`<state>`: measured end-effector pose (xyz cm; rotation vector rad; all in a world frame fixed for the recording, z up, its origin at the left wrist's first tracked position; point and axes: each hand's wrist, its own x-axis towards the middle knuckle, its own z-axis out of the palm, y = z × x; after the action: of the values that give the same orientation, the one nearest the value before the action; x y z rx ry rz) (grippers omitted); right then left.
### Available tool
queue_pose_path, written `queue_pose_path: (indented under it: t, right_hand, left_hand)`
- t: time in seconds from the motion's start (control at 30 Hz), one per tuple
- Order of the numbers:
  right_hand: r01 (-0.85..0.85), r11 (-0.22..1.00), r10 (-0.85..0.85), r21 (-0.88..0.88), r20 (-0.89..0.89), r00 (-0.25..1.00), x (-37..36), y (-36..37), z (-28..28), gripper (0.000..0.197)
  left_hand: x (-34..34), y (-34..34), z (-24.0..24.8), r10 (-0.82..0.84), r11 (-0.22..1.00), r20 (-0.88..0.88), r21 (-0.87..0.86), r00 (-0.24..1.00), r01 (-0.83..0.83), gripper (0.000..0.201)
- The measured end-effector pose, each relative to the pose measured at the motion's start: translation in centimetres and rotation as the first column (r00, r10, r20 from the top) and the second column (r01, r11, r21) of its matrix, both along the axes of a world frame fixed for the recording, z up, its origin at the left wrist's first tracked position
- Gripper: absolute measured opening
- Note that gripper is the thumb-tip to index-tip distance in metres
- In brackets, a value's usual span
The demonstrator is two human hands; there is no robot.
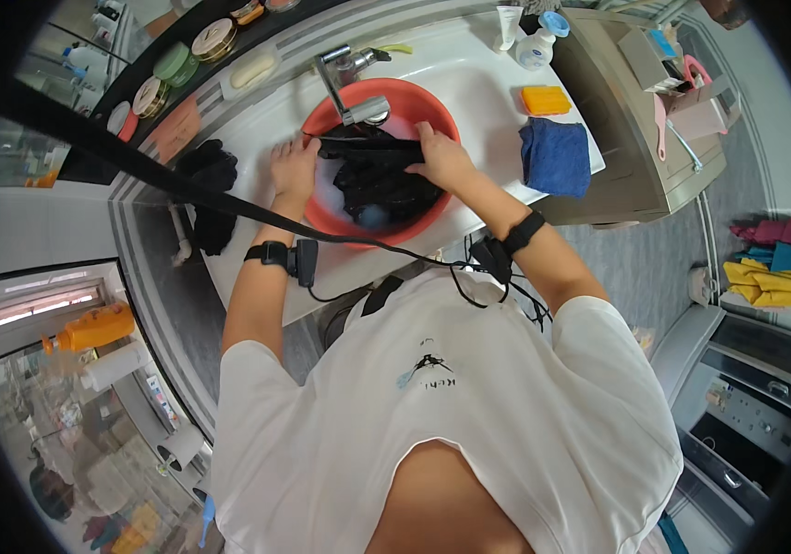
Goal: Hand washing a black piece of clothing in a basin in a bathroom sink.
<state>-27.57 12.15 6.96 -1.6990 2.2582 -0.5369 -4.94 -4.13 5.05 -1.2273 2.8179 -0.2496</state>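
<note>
Counter, right end: we see a folded blue cloth (555, 157) lying just beside a yellow-orange block (545, 101).
Counter, rear corner: we find a white pump bottle (536, 50) with a blue top, near an upright white tube (507, 28).
Dark shelf: we note a green jar (175, 65) next to a gold-lidded jar (214, 40).
Soap dish: we locate a pale bar (253, 69) below the jars.
Beige cabinet (619, 171): we observe a pink-handled item (661, 129) on top.
Far right: we identify yellow fabric (765, 282) below magenta fabric (774, 233).
Left side: we record an orange bottle (90, 329).
</note>
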Motion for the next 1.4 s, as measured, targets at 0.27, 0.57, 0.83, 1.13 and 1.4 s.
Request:
queue_pose_path:
  t: [0.27, 0.57, 0.83, 1.13, 1.4]
  right_hand:
    - [-0.178, 0.977, 0.208, 0.114, -0.361, 0.909, 1.4, -2.0, 2.6, 0.037]
    - [-0.147, 0.9, 0.148, -0.409, -0.029, 0.989, 0.5, -3.8, 14.9, 0.028]
    - [-0.177, 0.869, 0.265, -0.462, 0.132, 0.955, 1.8, -3.6, 20.5, 0.029]
    - [-0.457, 0.889, 0.455, 0.012, 0.074, 0.887, 1.6, -4.1, 4.3, 0.022]
    - [-0.364, 0.865, 0.421, 0.347, -0.106, 0.901, 3.0, -4.9, -4.9, 0.095]
  left_hand:
    - [2.7, 3.0, 5.5, 0.127, 0.99, -0.524, 0.118, 0.842, -0.076, 0.017]
    - [2.8, 1.4, 15.3, 0.098, 0.995, -0.801, 0.065, 0.591, -0.076, 0.018]
    - [4.5, 1.7, 18.5, 0.065, 0.997, -0.919, 0.072, 0.39, 0.003, 0.022]
    - [7.3, 2.6, 1.8, 0.397, 0.804, -0.674, 0.583, 0.623, 0.118, 0.075]
    - [2.3, 4.6, -3.4, 0.011, 0.881, -0.313, 0.452, 0.95, 0.139, 0.105]
